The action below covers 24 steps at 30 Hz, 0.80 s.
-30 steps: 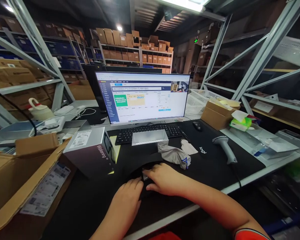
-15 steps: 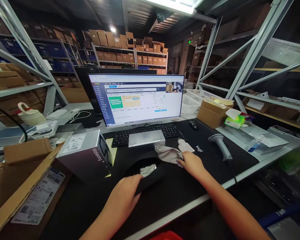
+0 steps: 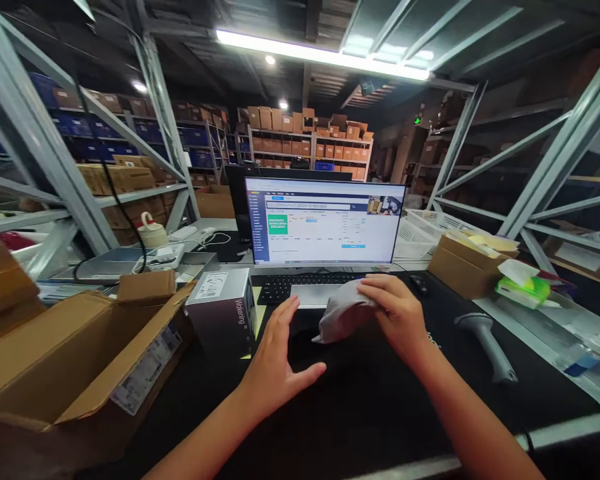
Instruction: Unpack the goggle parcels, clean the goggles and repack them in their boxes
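My right hand (image 3: 399, 315) is closed on the edge of a limp grey cloth, perhaps a soft pouch (image 3: 346, 312), raised a little over the black desk mat (image 3: 360, 413). To its left my left hand (image 3: 279, 363) is open, thumb and fingers spread, with nothing in it. A dark shape lies between the hands, too black against the mat to make out. Behind the cloth, a shallow silver-white box part (image 3: 307, 296) lies in front of the keyboard (image 3: 275, 288), partly covered by the cloth. The printed "Wakening" box (image 3: 217, 313) stands left of my left hand.
An open cardboard carton (image 3: 80, 360) fills the left side. At the back stands a lit monitor (image 3: 325, 223). A barcode scanner (image 3: 490, 347), a mouse (image 3: 419, 285), a small carton (image 3: 467, 267) and a green tissue pack (image 3: 523, 290) are on the right.
My right hand has lifted the grey cloth and brought it nearer my left hand. My left hand has let go of the black item and opened. The view has tilted up and turned left.
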{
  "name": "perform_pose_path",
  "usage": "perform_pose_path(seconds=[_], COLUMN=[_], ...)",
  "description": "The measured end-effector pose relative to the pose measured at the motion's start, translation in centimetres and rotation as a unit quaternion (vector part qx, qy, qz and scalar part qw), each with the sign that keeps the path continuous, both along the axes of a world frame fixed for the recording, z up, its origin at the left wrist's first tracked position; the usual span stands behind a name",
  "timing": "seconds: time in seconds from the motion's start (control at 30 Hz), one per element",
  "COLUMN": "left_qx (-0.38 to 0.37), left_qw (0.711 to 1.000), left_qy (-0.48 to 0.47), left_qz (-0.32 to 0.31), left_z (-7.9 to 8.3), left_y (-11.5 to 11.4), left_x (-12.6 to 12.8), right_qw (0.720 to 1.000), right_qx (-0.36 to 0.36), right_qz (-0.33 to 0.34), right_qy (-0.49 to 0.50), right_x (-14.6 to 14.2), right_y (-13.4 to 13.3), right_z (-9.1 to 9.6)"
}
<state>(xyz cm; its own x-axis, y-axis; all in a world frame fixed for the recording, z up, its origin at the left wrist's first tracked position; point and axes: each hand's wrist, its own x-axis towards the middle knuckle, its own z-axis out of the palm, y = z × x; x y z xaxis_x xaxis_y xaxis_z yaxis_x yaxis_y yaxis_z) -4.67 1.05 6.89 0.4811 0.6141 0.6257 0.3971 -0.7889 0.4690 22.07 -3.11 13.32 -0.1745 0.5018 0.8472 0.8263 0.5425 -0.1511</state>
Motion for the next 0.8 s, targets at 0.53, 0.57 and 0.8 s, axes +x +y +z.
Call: perform_pose_path(seconds=[0.53, 0.57, 0.8], left_qx=[-0.033, -0.018, 0.099], left_qw=[0.956, 0.957, 0.961], left_qy=[-0.267, -0.266, -0.234], left_qz=[0.115, 0.117, 0.109], left_z=[-0.8, -0.9, -1.5], left_y=[2.7, 2.8, 2.9], left_x=[-1.4, -1.4, -1.6], right_qw=[0.909, 0.891, 0.947], right_qx=[-0.210, -0.244, -0.140], right_qz=[0.360, 0.382, 0.284], right_qy=[0.005, -0.019, 0.055], right_x=[-3.5, -2.8, -4.0], right_y=[0.1, -0.2, -0.2], right_z=[4.6, 4.7, 3.6])
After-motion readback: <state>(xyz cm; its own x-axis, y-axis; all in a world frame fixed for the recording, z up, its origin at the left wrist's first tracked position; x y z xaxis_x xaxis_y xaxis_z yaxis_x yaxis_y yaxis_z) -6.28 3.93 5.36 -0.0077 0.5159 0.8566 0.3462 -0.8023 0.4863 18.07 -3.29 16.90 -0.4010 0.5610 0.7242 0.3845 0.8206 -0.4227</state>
